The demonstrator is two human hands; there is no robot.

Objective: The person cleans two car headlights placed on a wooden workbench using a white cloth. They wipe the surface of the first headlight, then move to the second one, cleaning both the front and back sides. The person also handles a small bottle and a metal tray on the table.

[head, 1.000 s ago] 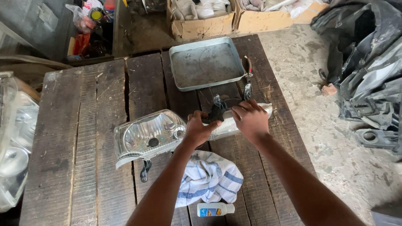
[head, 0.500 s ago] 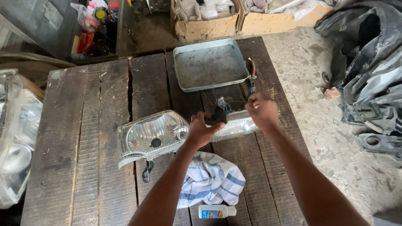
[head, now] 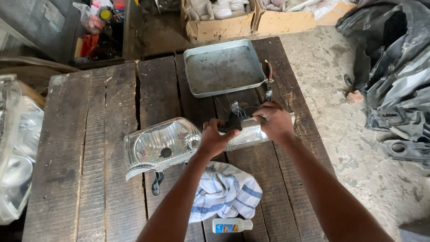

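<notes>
A clear car headlight housing (head: 161, 145) with a chrome reflector lies across the dark wooden table (head: 94, 148). My left hand (head: 214, 138) grips the housing at its middle, fingers curled over the top edge. My right hand (head: 274, 120) holds the housing's right end and pinches a black plug with thin wires (head: 234, 117) at its back. Both forearms reach in from the bottom of the head view.
A grey metal tray (head: 222, 67) sits at the table's far side, with red-handled pliers (head: 269, 76) beside it. A blue-striped white cloth (head: 226, 192) and a small white bottle (head: 232, 225) lie near me. Another headlight (head: 15, 152) is left; black car parts (head: 394, 76) lie right.
My right hand has slid a little right and back along the housing to the black plug. The left hand keeps its grip. The view has shifted slightly.
</notes>
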